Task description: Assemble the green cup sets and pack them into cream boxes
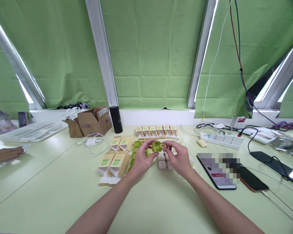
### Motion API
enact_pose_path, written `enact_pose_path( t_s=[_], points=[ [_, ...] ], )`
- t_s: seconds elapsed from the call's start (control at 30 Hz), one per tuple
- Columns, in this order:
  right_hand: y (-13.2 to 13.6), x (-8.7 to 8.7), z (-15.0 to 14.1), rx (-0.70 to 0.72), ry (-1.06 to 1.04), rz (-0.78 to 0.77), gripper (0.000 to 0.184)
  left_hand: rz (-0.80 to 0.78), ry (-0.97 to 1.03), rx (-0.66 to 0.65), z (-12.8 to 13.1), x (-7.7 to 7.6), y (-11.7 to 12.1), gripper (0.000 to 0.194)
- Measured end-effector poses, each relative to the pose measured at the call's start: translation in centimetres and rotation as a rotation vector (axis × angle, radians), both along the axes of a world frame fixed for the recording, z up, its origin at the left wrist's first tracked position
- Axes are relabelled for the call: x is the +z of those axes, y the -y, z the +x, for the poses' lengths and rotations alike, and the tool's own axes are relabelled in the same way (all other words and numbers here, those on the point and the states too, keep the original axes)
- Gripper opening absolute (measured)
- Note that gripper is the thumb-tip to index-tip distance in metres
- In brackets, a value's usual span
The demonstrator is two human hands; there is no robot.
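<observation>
My left hand (142, 160) pinches a small open green plastic case (156, 147) above the middle of the table. At the right side of that case, my right hand (180, 160) grips a small yellowish loop (163, 146) between thumb and fingers. Whether the loop is joined to the case, I cannot tell. Below my hands stand several pale rounded blocks (161, 163), partly covered by the right hand. Rows of similar green cases (132, 162) lie beside my left hand, partly hidden by it. Clear plastic pieces (195, 166) lie right of my right hand.
Cream boxes with open flaps (120, 159) stand on the left, and a row of smaller boxes (156, 130) stands behind. Further back are a cardboard box (94, 122) and a black bottle (116, 120). Phones (216, 174), cables and a power strip (222, 139) occupy the right. Another person's hand (8, 154) is far left.
</observation>
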State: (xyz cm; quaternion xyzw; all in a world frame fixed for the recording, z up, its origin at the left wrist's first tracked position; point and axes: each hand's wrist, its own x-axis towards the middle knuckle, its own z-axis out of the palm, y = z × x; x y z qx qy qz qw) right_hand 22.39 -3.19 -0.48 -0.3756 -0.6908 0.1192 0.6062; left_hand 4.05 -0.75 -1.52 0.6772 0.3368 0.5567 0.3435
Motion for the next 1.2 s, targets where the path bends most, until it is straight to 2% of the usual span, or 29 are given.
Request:
enact_pose_path(
  t_s=[0.1,0.27,0.57,1.2],
  points=[
    [-0.23,-0.17,0.06,-0.011,0.112,0.121,0.018,0.016,-0.002,0.003,0.15,0.17,0.27,0.046],
    [-0.50,-0.48,0.16,-0.146,0.285,0.276,0.017,0.064,-0.028,0.021,0.36,0.45,0.63,0.046],
    [-0.56,-0.74,0.17,-0.240,0.477,0.335,0.016,0.124,-0.082,-0.006,0.21,0.30,0.64,0.049],
    [-0.73,-0.90,0.10,-0.286,0.548,0.408,0.021,0.161,-0.106,-0.033,0.21,0.36,0.72,0.051]
  ],
)
